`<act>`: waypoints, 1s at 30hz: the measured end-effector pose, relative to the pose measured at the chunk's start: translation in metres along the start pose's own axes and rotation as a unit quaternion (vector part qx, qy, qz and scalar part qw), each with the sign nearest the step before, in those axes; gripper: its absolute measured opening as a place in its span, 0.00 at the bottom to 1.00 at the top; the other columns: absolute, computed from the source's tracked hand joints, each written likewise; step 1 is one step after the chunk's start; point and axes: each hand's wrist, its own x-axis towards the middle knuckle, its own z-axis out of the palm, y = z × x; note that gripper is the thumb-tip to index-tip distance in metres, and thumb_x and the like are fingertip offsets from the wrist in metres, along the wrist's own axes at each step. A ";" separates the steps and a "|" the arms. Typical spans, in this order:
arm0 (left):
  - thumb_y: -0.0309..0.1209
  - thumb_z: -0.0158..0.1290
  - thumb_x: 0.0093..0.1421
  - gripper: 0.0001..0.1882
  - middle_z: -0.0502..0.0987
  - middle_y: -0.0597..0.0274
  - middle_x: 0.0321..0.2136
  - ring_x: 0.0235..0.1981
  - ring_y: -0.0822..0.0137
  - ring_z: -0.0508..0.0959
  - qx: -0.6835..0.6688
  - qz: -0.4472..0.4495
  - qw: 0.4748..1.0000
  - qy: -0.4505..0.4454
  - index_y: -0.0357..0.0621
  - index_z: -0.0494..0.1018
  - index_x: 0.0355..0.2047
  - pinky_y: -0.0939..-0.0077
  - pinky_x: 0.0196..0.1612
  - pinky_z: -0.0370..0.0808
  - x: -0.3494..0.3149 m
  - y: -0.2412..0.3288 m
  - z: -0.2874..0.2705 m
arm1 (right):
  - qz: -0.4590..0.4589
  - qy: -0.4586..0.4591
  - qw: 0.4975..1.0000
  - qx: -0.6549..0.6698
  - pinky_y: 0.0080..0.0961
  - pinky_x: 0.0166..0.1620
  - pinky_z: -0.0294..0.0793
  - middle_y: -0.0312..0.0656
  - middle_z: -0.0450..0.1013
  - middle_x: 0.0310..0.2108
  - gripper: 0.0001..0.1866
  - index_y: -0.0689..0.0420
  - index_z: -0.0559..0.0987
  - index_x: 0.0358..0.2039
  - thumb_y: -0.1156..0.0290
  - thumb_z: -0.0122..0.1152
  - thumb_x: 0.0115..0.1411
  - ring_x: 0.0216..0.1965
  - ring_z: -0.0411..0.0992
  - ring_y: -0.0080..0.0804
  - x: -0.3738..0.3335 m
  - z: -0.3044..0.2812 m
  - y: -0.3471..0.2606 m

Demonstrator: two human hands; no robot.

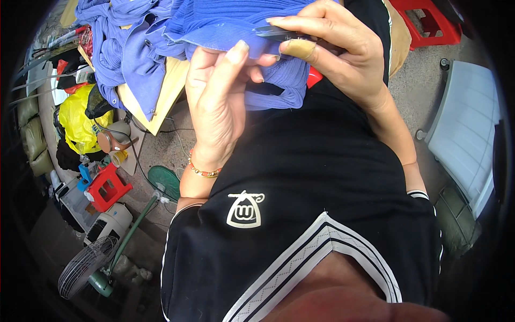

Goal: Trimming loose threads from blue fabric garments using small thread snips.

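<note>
A blue ribbed knit garment (236, 16) lies bunched across my lap and over a pale wooden board. My left hand (220, 91) pinches the garment's ribbed edge between thumb and fingers, lifting it toward me. Small dark thread snips (281, 34) sit in my right hand (343, 48), their blades pointing left against that edge. Tan tape or a finger cover (300, 49) wraps my right thumb. More of the blue cloth (147, 64) drapes over the board's corner on the left.
The wooden board's corner (155, 118) sticks out left of my lap. A yellow bag (80, 118), a red stool (109, 188) and a standing fan (88, 265) with a green pole occupy the left floor. Another red stool (429, 27) and a white wheeled panel (464, 129) stand on the right.
</note>
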 end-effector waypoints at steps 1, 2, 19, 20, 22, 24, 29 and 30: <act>0.28 0.53 0.66 0.10 0.82 0.54 0.36 0.35 0.67 0.82 -0.002 -0.003 1.000 -0.003 0.37 0.72 0.46 0.80 0.36 0.74 0.000 0.001 0.000 | 0.001 -0.006 1.000 0.021 0.19 0.33 0.66 0.38 0.74 0.29 0.18 0.64 0.83 0.46 0.81 0.71 0.53 0.29 0.70 0.24 0.001 0.000 0.000; 0.28 0.53 0.66 0.10 0.82 0.54 0.36 0.35 0.67 0.82 -0.002 -0.003 1.000 -0.003 0.37 0.72 0.46 0.80 0.36 0.74 0.000 0.000 -0.001 | 0.001 -0.005 1.000 0.021 0.19 0.33 0.66 0.38 0.74 0.29 0.18 0.64 0.83 0.46 0.81 0.71 0.53 0.29 0.70 0.24 0.000 0.000 0.000; 0.27 0.53 0.67 0.11 0.79 0.60 0.40 0.39 0.72 0.78 -0.028 0.014 0.999 -0.029 0.39 0.71 0.49 0.79 0.41 0.71 -0.002 -0.004 -0.004 | 0.017 0.046 0.999 0.014 0.18 0.34 0.67 0.38 0.75 0.28 0.15 0.66 0.83 0.43 0.82 0.70 0.53 0.28 0.70 0.23 0.000 -0.008 -0.003; 0.27 0.52 0.68 0.12 0.78 0.62 0.45 0.43 0.74 0.75 -0.034 0.015 0.998 -0.043 0.41 0.71 0.51 0.78 0.45 0.70 -0.004 -0.002 -0.004 | 0.022 0.058 0.998 0.020 0.17 0.34 0.67 0.37 0.75 0.28 0.14 0.66 0.84 0.43 0.82 0.70 0.54 0.29 0.70 0.23 -0.001 -0.010 -0.002; 0.28 0.52 0.68 0.13 0.77 0.63 0.46 0.44 0.74 0.75 -0.039 0.013 0.999 -0.022 0.42 0.71 0.52 0.77 0.47 0.70 -0.006 0.003 0.011 | 0.028 0.077 0.996 0.027 0.17 0.33 0.65 0.37 0.74 0.29 0.16 0.65 0.83 0.44 0.82 0.70 0.54 0.29 0.68 0.21 -0.005 -0.014 0.000; 0.28 0.51 0.69 0.14 0.76 0.62 0.49 0.49 0.72 0.75 -0.055 0.013 0.997 -0.049 0.42 0.71 0.54 0.71 0.53 0.71 -0.003 0.001 0.003 | 0.034 0.097 0.994 0.043 0.16 0.33 0.63 0.35 0.71 0.30 0.18 0.65 0.83 0.46 0.82 0.71 0.53 0.28 0.65 0.19 -0.013 -0.017 0.004; 0.28 0.46 0.71 0.13 0.76 0.60 0.51 0.54 0.63 0.75 -0.122 -0.038 0.991 -0.042 0.42 0.70 0.54 0.56 0.60 0.71 0.000 0.006 0.006 | 0.014 0.085 0.996 -0.016 0.17 0.32 0.62 0.34 0.70 0.30 0.23 0.66 0.82 0.47 0.79 0.75 0.49 0.28 0.64 0.20 -0.034 -0.018 0.007; 0.28 0.46 0.71 0.13 0.76 0.59 0.52 0.54 0.61 0.75 -0.137 -0.049 0.988 -0.054 0.42 0.69 0.54 0.54 0.61 0.71 0.000 0.005 0.008 | 0.006 0.088 0.996 -0.001 0.17 0.31 0.62 0.35 0.70 0.30 0.23 0.65 0.82 0.47 0.79 0.75 0.49 0.28 0.65 0.20 -0.035 -0.016 0.007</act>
